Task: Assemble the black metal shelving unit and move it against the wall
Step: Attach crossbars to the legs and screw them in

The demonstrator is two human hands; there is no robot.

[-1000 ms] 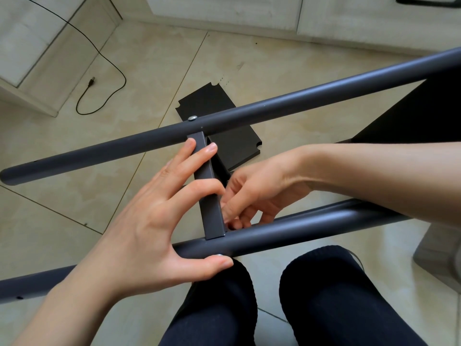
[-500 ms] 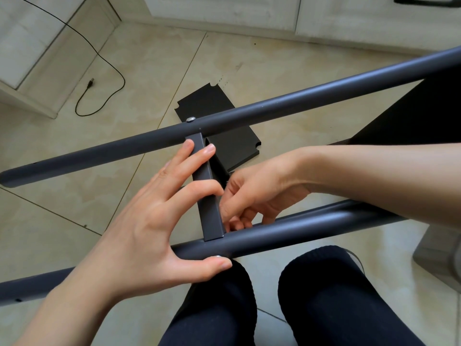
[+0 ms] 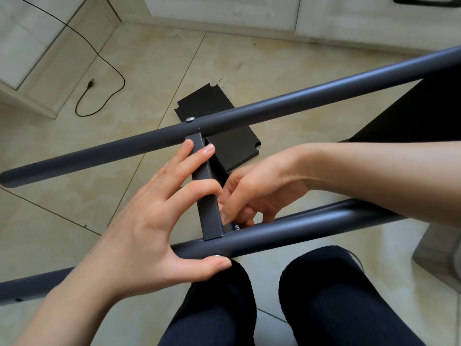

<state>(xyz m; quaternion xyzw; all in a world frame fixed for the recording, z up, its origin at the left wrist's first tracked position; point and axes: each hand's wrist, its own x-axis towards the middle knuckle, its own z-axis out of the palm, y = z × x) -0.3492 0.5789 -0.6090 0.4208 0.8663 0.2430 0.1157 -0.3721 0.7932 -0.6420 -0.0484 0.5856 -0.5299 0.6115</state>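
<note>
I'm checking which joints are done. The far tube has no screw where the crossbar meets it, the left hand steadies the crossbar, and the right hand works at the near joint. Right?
Not quite. The head view shows a silver screw already in the far tube above the crossbar. The rest holds: the left hand steadies the crossbar, and the right hand works at the near joint.

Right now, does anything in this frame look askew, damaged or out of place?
Nothing damaged. Only a loose black cable trailing across the beige tiled floor, and a flat black metal panel lying under the dark grey frame tubes.
</note>
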